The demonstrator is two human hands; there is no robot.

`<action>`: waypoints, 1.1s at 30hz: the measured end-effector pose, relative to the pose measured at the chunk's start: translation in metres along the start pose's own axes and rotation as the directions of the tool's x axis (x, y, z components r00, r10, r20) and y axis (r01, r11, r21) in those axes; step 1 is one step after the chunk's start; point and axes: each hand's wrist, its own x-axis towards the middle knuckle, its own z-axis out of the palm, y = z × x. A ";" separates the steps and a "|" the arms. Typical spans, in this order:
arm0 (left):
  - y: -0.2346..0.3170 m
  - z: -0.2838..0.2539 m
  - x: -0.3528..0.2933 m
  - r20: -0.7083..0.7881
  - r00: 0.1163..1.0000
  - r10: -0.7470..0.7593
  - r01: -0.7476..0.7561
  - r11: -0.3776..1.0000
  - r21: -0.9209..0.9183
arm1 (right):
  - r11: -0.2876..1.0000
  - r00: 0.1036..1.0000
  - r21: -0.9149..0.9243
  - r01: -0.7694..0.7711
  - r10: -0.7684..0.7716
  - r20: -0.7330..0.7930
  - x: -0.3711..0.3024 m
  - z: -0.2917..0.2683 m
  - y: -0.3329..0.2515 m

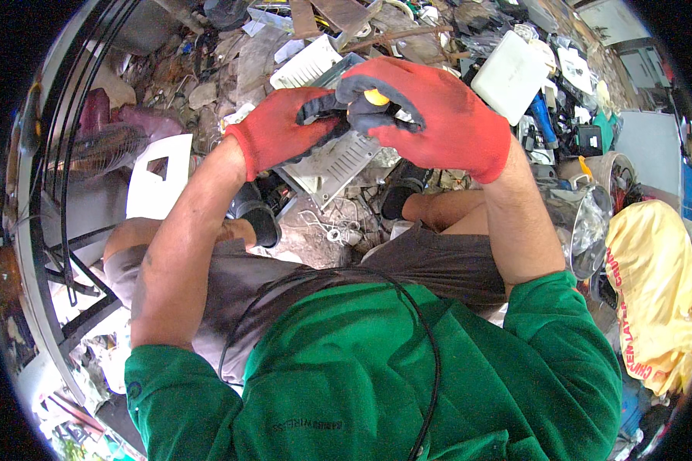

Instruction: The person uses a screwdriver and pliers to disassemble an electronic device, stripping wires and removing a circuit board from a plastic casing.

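Both my hands wear red gloves with dark coated palms and meet in front of me, above my knees. My right hand (446, 115) is closed around something with a round yellow end (376, 97); the rest of it is hidden by the fingers. Right beside it, the fingers of my left hand (279, 127) are curled in against the right fingertips. What they grip, if anything, is covered by the dark glove. Below the hands, a grey slotted plate (338, 170) lies between my feet, among loose wires (338, 230).
Scrap covers the ground. A white ribbed casing (306, 64) lies ahead, with a white flat cover (510, 78) and blue tube-shaped item (543, 120) to the right. A yellow sack (653, 284) sits far right. At left stand a white panel (158, 188) and dark metal frame (34, 253).
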 end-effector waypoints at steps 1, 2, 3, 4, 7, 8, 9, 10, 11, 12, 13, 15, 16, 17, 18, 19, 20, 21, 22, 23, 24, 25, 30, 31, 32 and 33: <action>-0.001 0.001 0.001 0.006 1.000 0.000 0.000 1.000 -0.016 | 1.000 1.000 0.005 0.006 -0.006 0.005 0.000 0.000 0.001; -0.001 0.001 0.002 0.011 1.000 -0.001 0.001 1.000 -0.031 | 1.000 1.000 0.016 0.020 -0.020 0.016 0.001 0.000 0.001; -0.001 0.001 0.002 0.016 1.000 -0.001 0.002 0.999 -0.046 | 0.999 0.999 0.027 0.034 -0.035 0.028 0.002 0.000 0.001; 0.001 0.001 0.001 0.023 0.999 -0.035 0.036 0.999 -0.030 | 0.998 0.998 0.039 0.048 -0.049 0.039 0.003 0.000 0.002; 0.008 -0.002 0.004 0.034 0.997 -0.071 0.072 0.997 -0.017 | 0.997 0.996 -0.001 0.077 -0.077 0.046 0.002 -0.002 0.005; 0.004 -0.001 0.005 0.030 0.998 -0.050 0.051 0.998 -0.031 | 0.997 0.997 -0.018 0.072 -0.071 0.038 0.001 0.000 0.005; 0.000 0.001 0.005 0.025 0.999 -0.027 0.029 0.999 -0.046 | 0.997 0.997 -0.035 0.066 -0.065 0.030 0.001 0.002 0.005; -0.003 0.002 0.005 -0.032 0.998 0.063 -0.063 0.998 -0.013 | 0.997 0.998 -0.053 0.060 -0.059 0.021 0.000 0.003 0.005; -0.006 0.004 0.005 -0.084 0.985 0.153 -0.152 0.988 0.024 | 0.994 0.999 -0.100 0.033 -0.033 0.009 0.000 0.004 0.002; -0.007 0.004 0.004 -0.132 0.961 0.244 -0.237 0.969 0.065 | 0.989 1.000 -0.146 0.006 -0.007 -0.004 0.002 0.006 -0.003; -0.009 0.003 0.002 -0.094 0.979 0.182 -0.180 0.983 0.032 | 0.981 1.000 -0.191 -0.022 0.019 -0.018 0.004 0.008 -0.007; -0.004 0.000 -0.001 -0.005 0.998 0.056 -0.056 0.998 -0.029 | 0.966 0.999 -0.256 -0.039 0.036 -0.016 0.006 0.011 -0.010; 0.000 -0.002 -0.004 0.013 1.000 0.018 -0.017 0.999 -0.032 | 0.957 0.999 -0.288 -0.047 0.044 -0.015 0.007 0.013 -0.011; 0.007 -0.005 -0.006 0.034 0.999 -0.018 0.019 0.999 -0.037 | 0.966 0.999 -0.257 -0.032 0.029 -0.013 0.008 0.014 -0.011; 0.012 -0.006 -0.007 0.054 0.997 -0.053 0.056 0.998 -0.041 | 0.974 1.000 -0.226 -0.016 0.014 -0.011 0.008 0.014 -0.011; 0.010 -0.005 -0.006 0.069 0.995 -0.068 0.071 0.997 -0.038 | 0.981 1.000 -0.195 -0.001 -0.001 -0.010 0.008 0.015 -0.009; 0.009 -0.007 -0.004 0.083 0.993 -0.082 0.085 0.996 -0.031 | 0.986 0.999 -0.164 0.031 -0.034 -0.016 0.009 0.015 -0.005; 0.011 -0.009 -0.002 0.096 0.991 -0.095 0.098 0.995 -0.024 | 0.989 0.998 -0.133 0.063 -0.067 -0.022 0.010 0.016 0.000; 0.014 -0.010 0.000 0.174 0.964 -0.200 0.210 0.977 -0.040 | 0.990 0.995 -0.104 0.095 -0.098 -0.030 0.009 0.016 0.004; 0.010 -0.007 0.000 0.134 0.979 -0.157 0.170 0.981 -0.093 | 0.988 0.991 -0.094 0.121 -0.125 -0.041 0.011 0.016 0.006; 0.000 -0.001 -0.002 0.086 0.989 -0.121 0.133 0.981 -0.143 | 0.985 0.986 -0.080 0.153 -0.157 -0.051 0.012 0.018 0.007; -0.008 0.003 -0.004 0.038 0.995 -0.087 0.093 0.977 -0.191 | 0.981 0.980 -0.066 0.184 -0.188 -0.062 0.013 0.019 0.007; -0.025 0.013 -0.004 -0.121 0.987 0.110 -0.121 0.989 -0.090 | 0.976 0.968 -0.142 0.165 -0.188 -0.164 0.014 0.022 -0.002; -0.026 0.015 -0.004 -0.117 0.989 0.093 -0.107 0.987 -0.119 | 0.974 0.971 -0.152 0.167 -0.189 -0.148 0.014 0.020 -0.003; -0.024 0.017 -0.004 -0.160 0.983 0.088 -0.102 0.991 -0.083 | 0.987 0.980 -0.101 0.126 -0.139 -0.140 0.013 0.018 -0.003; -0.020 0.019 -0.004 -0.203 0.976 0.084 -0.095 0.994 -0.048 | 0.995 0.988 -0.050 0.084 -0.090 -0.129 0.011 0.016 -0.002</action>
